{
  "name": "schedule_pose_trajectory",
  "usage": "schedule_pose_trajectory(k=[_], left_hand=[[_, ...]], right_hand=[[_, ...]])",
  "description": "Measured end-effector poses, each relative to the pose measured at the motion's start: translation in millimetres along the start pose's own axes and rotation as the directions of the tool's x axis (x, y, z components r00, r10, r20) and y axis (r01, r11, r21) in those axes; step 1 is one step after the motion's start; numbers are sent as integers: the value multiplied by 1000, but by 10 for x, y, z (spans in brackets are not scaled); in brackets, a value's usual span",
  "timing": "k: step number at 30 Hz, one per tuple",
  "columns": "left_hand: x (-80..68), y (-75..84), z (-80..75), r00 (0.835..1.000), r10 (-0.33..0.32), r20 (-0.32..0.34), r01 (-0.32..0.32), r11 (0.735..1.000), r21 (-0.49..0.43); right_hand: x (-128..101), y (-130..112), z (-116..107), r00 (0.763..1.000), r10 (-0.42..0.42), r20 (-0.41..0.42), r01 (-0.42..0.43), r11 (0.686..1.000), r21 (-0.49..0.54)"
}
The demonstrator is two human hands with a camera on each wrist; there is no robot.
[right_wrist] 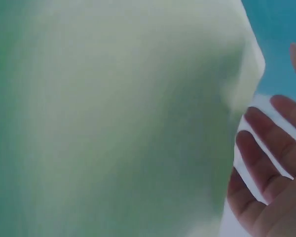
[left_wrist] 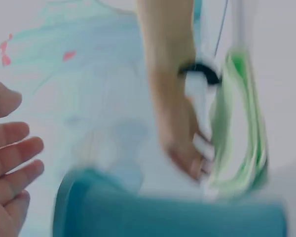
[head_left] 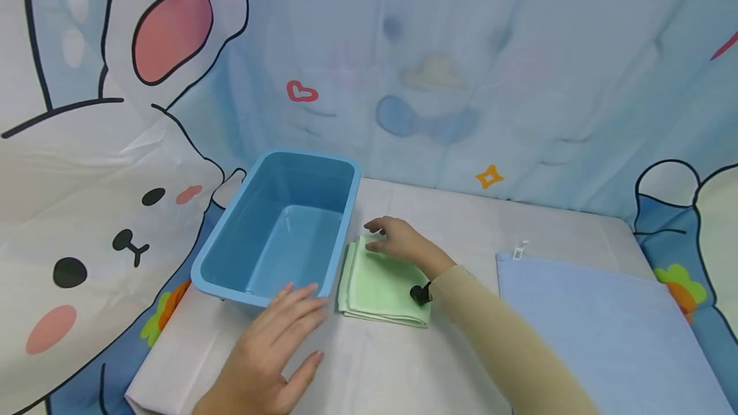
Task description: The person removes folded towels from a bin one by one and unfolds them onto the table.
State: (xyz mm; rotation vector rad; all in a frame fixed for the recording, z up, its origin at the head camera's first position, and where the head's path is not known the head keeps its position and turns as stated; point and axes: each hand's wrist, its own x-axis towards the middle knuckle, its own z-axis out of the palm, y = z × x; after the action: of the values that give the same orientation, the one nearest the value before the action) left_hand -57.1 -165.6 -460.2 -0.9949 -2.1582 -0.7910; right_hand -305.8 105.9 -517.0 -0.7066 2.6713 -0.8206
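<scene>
A folded light-green cloth [head_left: 380,293] lies on the table, just right of a blue plastic tub [head_left: 198,274]. My right hand [head_left: 403,243] is over the far edge of this cloth, its fingers loosely bent with nothing between them. The right wrist view has the fingers of that hand [right_wrist: 271,168] beside the cloth's edge; whether they touch it I cannot tell. Close to the tub's near right corner, my left hand [head_left: 268,351] is spread, palm down, and holds nothing. In the left wrist view the right hand [left_wrist: 180,138] is blurred beside the cloth [left_wrist: 256,148].
A flat light-blue cloth [head_left: 588,332] with a small white tag [head_left: 519,251] covers the table's right side. White fabric [head_left: 461,210] covers the table. Behind it hangs a printed cartoon curtain [head_left: 519,82]. A black wrist device [head_left: 421,294] is at my right wrist.
</scene>
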Motion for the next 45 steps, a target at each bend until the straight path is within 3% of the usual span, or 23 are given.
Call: schedule_pose_trajectory(k=[3,5,8,10,15,20,24,28,30,33,39,45], left_hand=[[39,86,230,996,90,-11,-90,996,-28],[39,127,383,994,103,36,-102,995,-15],[10,156,609,985,41,167,-46,999,27],[-17,150,751,967,-31,253,14,998,68],[-81,70,1053,897,-184,402,128,978,162],[-94,14,1261,826,-257,502,185,964,189],[-100,-5,1377,759,-353,547,259,935,244],[-122,-24,1462,680,-478,556,367,878,306],[-135,-32,1490,658,-518,547,402,855,327],[-154,-50,1520,641,-548,537,424,836,348],[-172,-72,1561,616,-560,554,442,828,346],[-171,-61,1576,604,-570,558,460,820,340]], right_hand=[[56,-26,64,1000,10,1,-10,1000,1],[86,-26,107,1000,18,-11,-18,1000,-1],[121,-11,173,999,41,-32,-41,999,17],[138,-3,214,998,48,-49,-47,999,27],[154,-12,293,995,47,-86,-45,999,30],[93,-27,292,992,33,-122,-27,998,48],[26,-27,252,990,14,-137,-1,996,90],[-21,-17,220,989,-3,-148,23,991,128],[-34,-10,207,989,-10,-147,30,990,135],[-48,2,184,990,-12,-144,34,988,149],[-99,24,109,988,-4,-156,36,978,206],[-173,92,19,984,2,-179,44,967,251]])
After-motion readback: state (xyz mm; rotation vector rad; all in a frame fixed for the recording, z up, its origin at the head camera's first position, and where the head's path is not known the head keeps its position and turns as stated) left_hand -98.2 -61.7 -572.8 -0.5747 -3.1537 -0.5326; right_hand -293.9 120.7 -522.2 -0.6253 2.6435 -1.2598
